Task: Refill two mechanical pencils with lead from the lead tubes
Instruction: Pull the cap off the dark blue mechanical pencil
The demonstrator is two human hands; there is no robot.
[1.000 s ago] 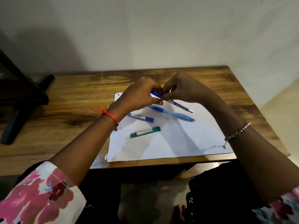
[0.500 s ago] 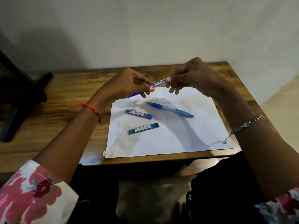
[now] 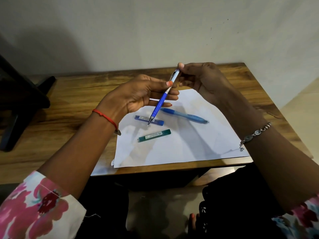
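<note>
Left hand [image 3: 138,95] pinching blue mechanical pencil [image 3: 161,102] mid-barrel, tip slanting down; right hand [image 3: 203,78] pinching cap end [image 3: 176,74]. Likely uncapping: pulling straight along barrel advised, left bracing

A paper sheet [image 3: 189,147] on the table [image 3: 69,109] holds far lead tube [image 3: 141,118] behind near lead tube [image 3: 154,135], lying pencil [image 3: 184,116] to their right.

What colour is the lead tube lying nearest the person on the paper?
The lead tube is dark green, shown best in the head view.
</note>
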